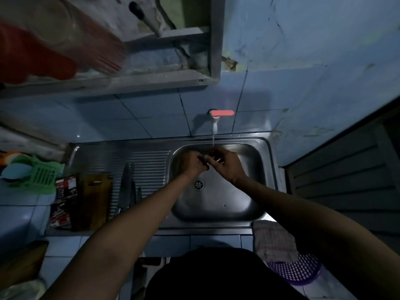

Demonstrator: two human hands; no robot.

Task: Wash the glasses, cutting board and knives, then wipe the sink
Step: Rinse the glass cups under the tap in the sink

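Observation:
Both my hands meet inside the steel sink [249, 204], under a thin stream from the white tap with a red handle [216, 118]. My left hand [192, 164] has its fingers curled, and my right hand [225, 164] touches it with fingers bent; I see nothing held between them. On the ribbed drainboard [151, 165] to the left lie several knives [127, 187], blades pointing away. Beside them the wooden cutting board [94, 198] rests flat. No glass shows in the sink.
A checked cloth [273, 241] hangs at the sink's front right corner above a purple basket [298, 271]. A green rack [41, 176] and printed packets [62, 202] stand left of the board. A shelf with a red plastic container [43, 48] juts out overhead.

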